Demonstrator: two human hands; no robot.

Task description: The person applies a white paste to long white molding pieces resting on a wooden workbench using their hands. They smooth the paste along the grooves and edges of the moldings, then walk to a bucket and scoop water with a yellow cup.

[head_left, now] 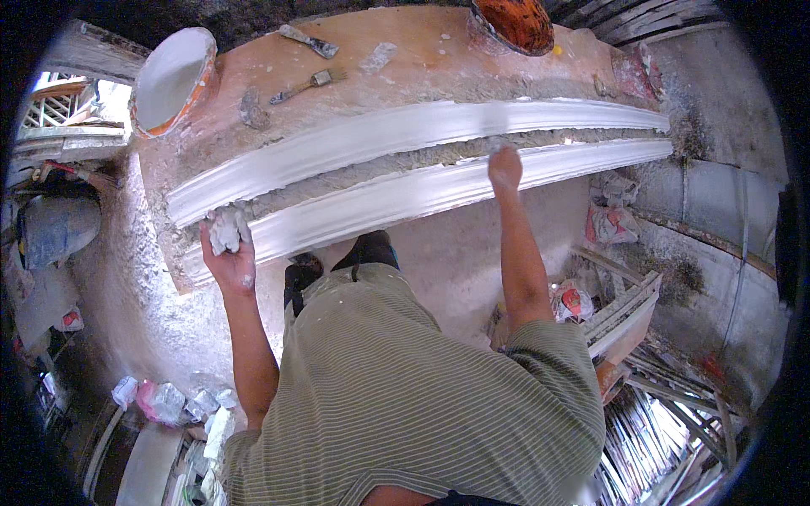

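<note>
Two long white plaster mouldings lie side by side across the bench, a far moulding (354,139) and a near moulding (371,202), with a rough grey strip (363,170) between them. At their left end my left hand (229,266) is turned palm up, its fingers curled round a lumpy whitish wad (226,231). My right hand (505,169) is closed over the strip and the near moulding, right of the middle. A small whitish bit shows at its fingertips, too blurred to name.
Beyond the mouldings, a bucket of white liquid (173,84), a scraper (309,40), a paintbrush (308,86) and an orange-lined bucket (513,29) are on the bench (405,51). A wooden frame (620,312) stands at the right. Plastic bags and cups (169,401) lie at the lower left.
</note>
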